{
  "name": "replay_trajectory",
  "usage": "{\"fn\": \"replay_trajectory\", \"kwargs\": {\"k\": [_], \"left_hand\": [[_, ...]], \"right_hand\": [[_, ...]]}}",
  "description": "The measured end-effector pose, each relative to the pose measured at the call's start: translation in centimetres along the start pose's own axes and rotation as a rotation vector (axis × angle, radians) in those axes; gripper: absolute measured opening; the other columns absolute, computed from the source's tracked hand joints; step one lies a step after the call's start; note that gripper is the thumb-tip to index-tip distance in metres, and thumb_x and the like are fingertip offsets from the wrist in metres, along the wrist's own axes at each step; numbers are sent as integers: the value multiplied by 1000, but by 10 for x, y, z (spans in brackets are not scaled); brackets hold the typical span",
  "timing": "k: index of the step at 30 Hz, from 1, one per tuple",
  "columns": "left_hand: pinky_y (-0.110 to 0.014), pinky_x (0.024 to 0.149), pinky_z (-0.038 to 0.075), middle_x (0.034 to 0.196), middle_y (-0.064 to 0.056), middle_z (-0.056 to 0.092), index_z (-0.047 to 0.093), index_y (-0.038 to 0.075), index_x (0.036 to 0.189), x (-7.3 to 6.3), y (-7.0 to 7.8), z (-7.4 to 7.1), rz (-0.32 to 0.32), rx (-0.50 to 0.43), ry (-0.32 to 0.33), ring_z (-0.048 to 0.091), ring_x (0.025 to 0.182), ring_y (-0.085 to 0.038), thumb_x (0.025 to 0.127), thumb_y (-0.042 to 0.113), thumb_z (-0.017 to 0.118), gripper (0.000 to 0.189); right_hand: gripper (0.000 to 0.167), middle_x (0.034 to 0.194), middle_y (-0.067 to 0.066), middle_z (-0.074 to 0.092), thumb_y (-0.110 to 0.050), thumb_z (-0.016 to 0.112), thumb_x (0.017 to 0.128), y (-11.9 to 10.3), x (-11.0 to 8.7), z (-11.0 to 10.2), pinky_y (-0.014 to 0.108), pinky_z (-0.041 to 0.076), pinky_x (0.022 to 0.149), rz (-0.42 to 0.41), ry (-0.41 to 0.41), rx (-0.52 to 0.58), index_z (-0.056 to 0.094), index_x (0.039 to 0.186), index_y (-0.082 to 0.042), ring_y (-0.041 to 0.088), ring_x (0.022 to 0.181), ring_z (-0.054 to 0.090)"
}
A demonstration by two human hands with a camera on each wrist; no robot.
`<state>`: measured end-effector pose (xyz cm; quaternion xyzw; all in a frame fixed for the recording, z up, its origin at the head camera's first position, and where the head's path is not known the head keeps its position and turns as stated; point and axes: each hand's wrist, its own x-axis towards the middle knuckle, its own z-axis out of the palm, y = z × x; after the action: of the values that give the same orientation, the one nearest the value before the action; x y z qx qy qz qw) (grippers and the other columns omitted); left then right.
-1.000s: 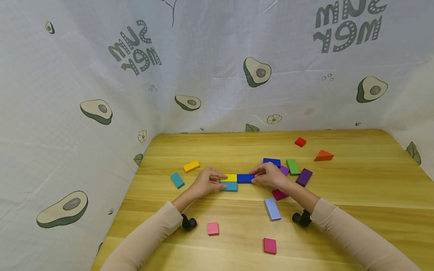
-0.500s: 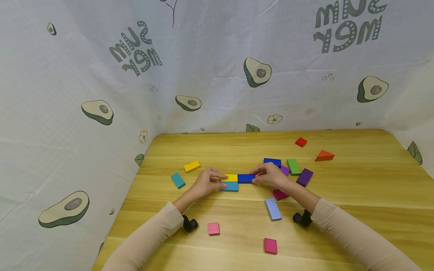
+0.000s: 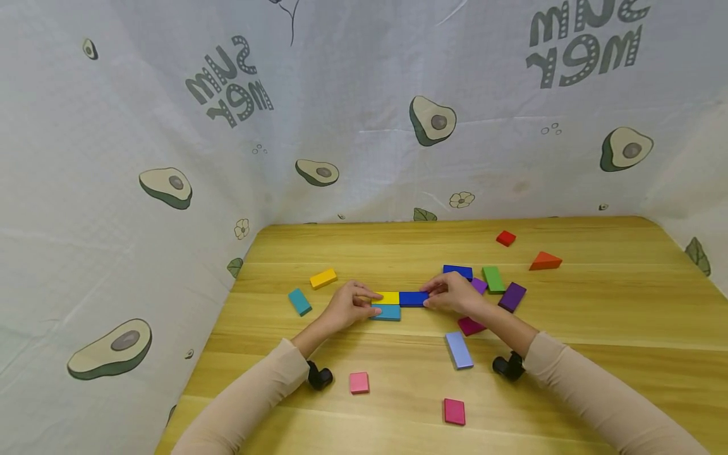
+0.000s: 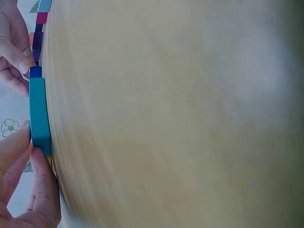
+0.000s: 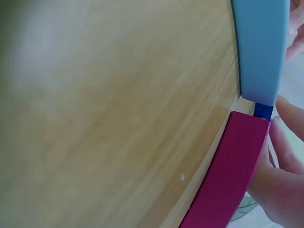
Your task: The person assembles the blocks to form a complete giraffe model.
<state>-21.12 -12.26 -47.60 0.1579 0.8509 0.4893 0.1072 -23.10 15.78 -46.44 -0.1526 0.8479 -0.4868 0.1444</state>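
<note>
At the middle of the table, a yellow block point(image 3: 389, 297) lies along the far side of a teal block point(image 3: 389, 313), and a dark blue block point(image 3: 412, 299) meets the yellow one end to end. My left hand point(image 3: 348, 307) holds the left ends of the yellow and teal blocks, index finger at the yellow and thumb at the teal. The left wrist view shows the teal block point(image 4: 40, 114) from its side, thumb and fingers at its end. My right hand point(image 3: 452, 293) pinches the right end of the dark blue block between thumb and fingers.
Near my right hand lie another blue block point(image 3: 457, 272), a green block point(image 3: 493, 280), a purple block point(image 3: 512, 297), a magenta block point(image 3: 471, 326) and a light blue block point(image 3: 459, 350). Leftward are a yellow-orange block point(image 3: 323, 279) and another teal block point(image 3: 299, 302).
</note>
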Motion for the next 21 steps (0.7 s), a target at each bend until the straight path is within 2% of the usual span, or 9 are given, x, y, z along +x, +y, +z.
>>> {"fn": "replay_trajectory", "kwargs": {"k": [10,15,21], "left_hand": [[-27,75,57,111,-10,55,76,3,112,1,0,-2,-4,-6,-4,67,88,-20,87,9,78,25],[-26,76,56,113,-8,55,77,7,112,0,-1,-2,-21,5,-5,64,87,-17,88,11,78,25],[-27,74,56,115,-8,58,78,10,111,1,-4,0,-41,5,-3,62,87,-17,87,16,79,24]], "right_hand": [[29,107,24,70,-2,77,86,-8,-14,-10,24,53,74,-60,84,24,68,110,12,30,91,66],[33,105,21,69,-9,76,89,-16,-38,-14,24,54,72,-29,119,55,67,113,12,26,89,64],[35,92,10,67,-12,79,87,-17,-76,-10,25,55,66,27,160,102,66,109,12,19,80,62]]}}
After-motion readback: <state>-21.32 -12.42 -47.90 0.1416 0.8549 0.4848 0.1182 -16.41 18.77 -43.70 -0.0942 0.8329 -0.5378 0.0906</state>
